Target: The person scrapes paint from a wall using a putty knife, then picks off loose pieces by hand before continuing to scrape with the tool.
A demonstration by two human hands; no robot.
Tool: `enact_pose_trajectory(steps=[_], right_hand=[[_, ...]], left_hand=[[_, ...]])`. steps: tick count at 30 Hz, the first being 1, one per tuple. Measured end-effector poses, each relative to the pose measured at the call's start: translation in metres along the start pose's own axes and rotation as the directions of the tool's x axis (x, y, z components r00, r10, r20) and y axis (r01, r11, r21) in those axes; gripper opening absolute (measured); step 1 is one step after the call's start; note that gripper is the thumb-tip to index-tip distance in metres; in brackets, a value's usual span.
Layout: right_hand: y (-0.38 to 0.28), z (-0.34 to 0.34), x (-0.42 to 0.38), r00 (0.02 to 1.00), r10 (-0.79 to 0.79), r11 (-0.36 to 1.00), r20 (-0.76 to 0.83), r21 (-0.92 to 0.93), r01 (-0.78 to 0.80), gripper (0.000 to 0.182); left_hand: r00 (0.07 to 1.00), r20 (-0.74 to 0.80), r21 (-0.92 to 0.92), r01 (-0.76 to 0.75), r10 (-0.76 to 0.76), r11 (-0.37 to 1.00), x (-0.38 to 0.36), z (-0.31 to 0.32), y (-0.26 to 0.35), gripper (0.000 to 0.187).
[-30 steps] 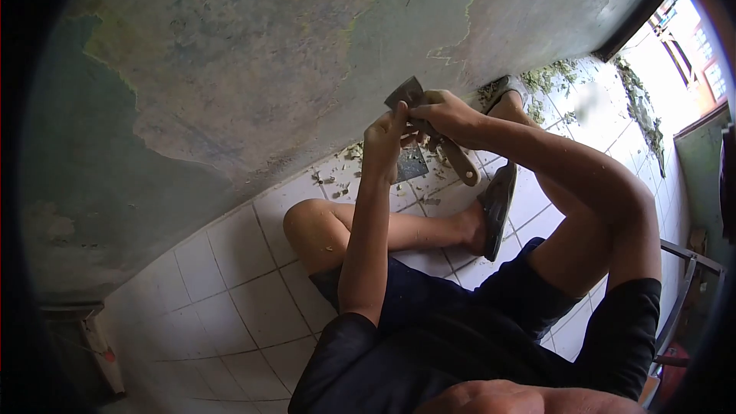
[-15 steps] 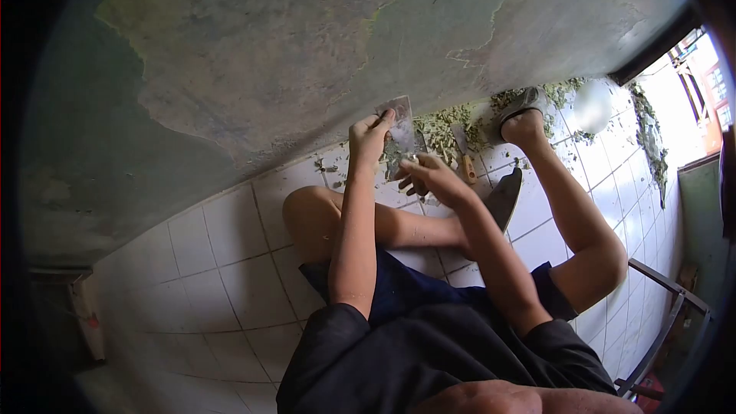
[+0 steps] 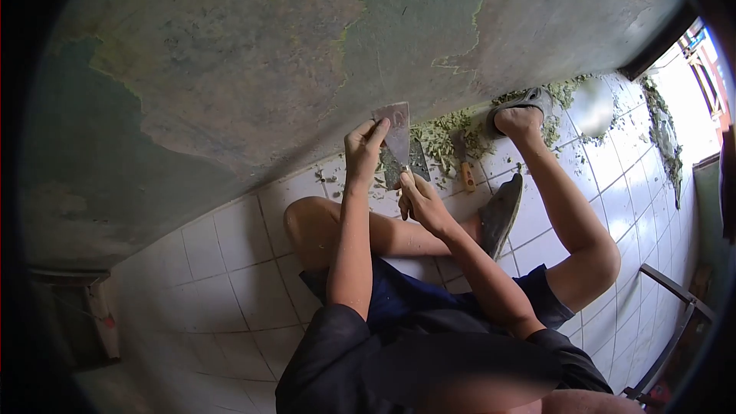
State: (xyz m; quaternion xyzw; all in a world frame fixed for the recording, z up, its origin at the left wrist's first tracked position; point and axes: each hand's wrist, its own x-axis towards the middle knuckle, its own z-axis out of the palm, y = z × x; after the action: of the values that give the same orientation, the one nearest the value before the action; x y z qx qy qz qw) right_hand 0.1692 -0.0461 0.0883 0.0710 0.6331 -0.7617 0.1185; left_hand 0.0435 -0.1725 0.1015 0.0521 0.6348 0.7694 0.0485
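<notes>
Clasping narrow end of scraper (image 3: 396, 138) in grip of R hand (image 3: 420, 201), pinching its blade w/ thumb & fingers of L hand (image 3: 366, 149), holding it off tiled flr (image 3: 207, 257) nr dark sheet (image 3: 419, 159), orange-handled tool (image 3: 467, 175) & greenish flakes (image 3: 442, 129), facing patchy wall (image 3: 253, 69).

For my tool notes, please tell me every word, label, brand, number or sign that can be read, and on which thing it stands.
None can be read.
Held scraper: faint blade marks, too blurred to read.
Orange-handled tool on the floor: dark handle marks, too small to tell whether letters.
</notes>
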Motion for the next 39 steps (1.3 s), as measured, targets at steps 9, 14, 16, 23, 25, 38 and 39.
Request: enact_pose_trajectory(steps=[9, 14, 16, 23, 25, 38, 39], right_hand=[[0.004, 0.005, 0.003, 0.999, -0.011, 0.997, -0.041, 0.071, 0.014, 0.042], [0.001, 0.004, 0.0, 0.999, -0.028, 0.992, -0.047, 0.122, 0.033, 0.042], [0.002, 0.004, 0.001, 0.998, -0.03, 0.991, -0.048, 0.126, 0.036, 0.039], [-0.002, -0.001, -0.002, 0.995, -0.023, 0.977, -0.098, 0.209, 0.043, 0.034], [-0.011, -0.003, -0.005, 0.991, -0.02, 0.975, -0.132, 0.218, 0.049, 0.036], [-0.021, -0.021, -0.005, 0.965, -0.158, 0.98, -0.209, 0.087, 0.179, 0.028], [-0.021, -0.02, -0.005, 0.964, -0.157, 0.98, -0.213, 0.086, 0.178, 0.028]], left_hand=[[0.977, 0.188, 0.244, -0.144, 0.099, 0.959, 0.0, 0.0, 0.013, 0.041], [0.957, 0.284, 0.364, -0.155, 0.049, 0.919, 0.0, -0.004, 0.011, 0.038], [0.953, 0.303, 0.379, -0.142, 0.022, 0.914, -0.002, -0.003, 0.009, 0.035], [0.932, 0.356, 0.351, -0.068, -0.066, 0.934, -0.001, 0.002, -0.009, 0.023], [0.935, 0.349, 0.332, -0.059, -0.065, 0.941, -0.001, 0.007, -0.007, 0.024], [0.986, 0.162, 0.149, -0.063, 0.039, 0.987, -0.01, 0.039, 0.0, 0.047], [0.986, 0.167, 0.068, -0.029, 0.018, 0.997, -0.009, 0.039, -0.002, 0.037]])
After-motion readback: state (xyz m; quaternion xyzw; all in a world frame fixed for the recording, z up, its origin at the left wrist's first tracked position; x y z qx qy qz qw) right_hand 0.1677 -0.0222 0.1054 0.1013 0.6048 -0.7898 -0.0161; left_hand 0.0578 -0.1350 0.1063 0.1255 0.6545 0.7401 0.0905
